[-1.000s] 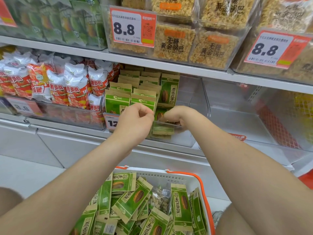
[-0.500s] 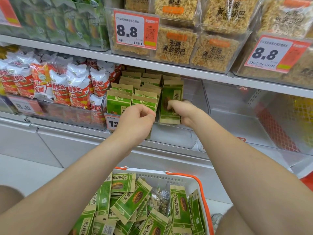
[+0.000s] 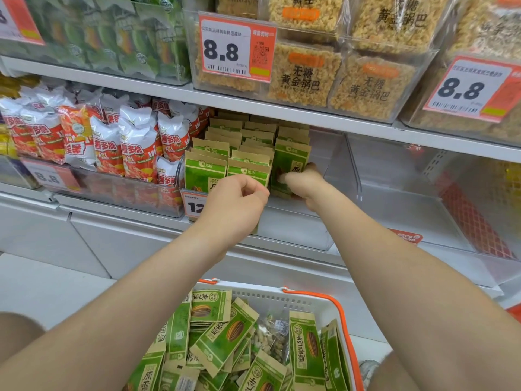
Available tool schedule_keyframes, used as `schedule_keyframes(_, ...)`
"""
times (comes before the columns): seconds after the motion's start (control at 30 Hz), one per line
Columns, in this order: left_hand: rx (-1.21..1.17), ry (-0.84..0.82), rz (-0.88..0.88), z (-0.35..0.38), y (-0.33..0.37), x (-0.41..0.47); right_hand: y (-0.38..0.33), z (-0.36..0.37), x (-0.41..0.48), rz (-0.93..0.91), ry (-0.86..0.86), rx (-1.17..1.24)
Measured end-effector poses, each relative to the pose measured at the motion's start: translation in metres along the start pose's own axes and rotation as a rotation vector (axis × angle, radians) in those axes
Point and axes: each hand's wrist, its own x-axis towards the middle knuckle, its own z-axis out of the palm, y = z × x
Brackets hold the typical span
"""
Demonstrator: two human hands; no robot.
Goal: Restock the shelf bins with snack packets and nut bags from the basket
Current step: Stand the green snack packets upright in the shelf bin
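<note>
Seed packet (image 3: pixel 291 156) stands upright, long axis vertical, clamped in right hand (image 3: pixel 307 185); left hand (image 3: pixel 236 204) pinches neighbouring front packet (image 3: pixel 248 172) just leftward.

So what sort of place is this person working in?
Most likely a shop's snack aisle: orange price tags reading 8.8 hang on clear shelf bins of packaged snacks, and a basket full of green packets sits below.

1. The only view sits on the person's head, facing forward and down at the shelf (image 3: pixel 282 108) from close range.
2. The left hand (image 3: pixel 236 204) and right hand (image 3: pixel 304 184) reach away from the lens to the bin (image 3: pixel 296 232) of green packets (image 3: pixel 290 162) at mid-frame.
3. The basket (image 3: pixel 282 299) lies at the bottom edge, nearest the camera.
</note>
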Motion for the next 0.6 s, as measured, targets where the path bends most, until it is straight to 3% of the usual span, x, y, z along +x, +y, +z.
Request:
schedule_keyframes(0.27, 0.014, -0.013, -0.004, 0.002, 0.001, -0.002, -0.001, 0.009, 0.012, 0.064, 0.077, 0.064)
schedule_keyframes(0.47, 0.025, -0.019, -0.01, 0.003, 0.0, -0.001, 0.003, 0.015, 0.017, 0.025, 0.055, -0.536)
schedule_keyframes(0.6, 0.02, -0.024, -0.009, 0.004, -0.001, -0.001, -0.003, 0.009, 0.017, -0.026, 0.116, -0.538)
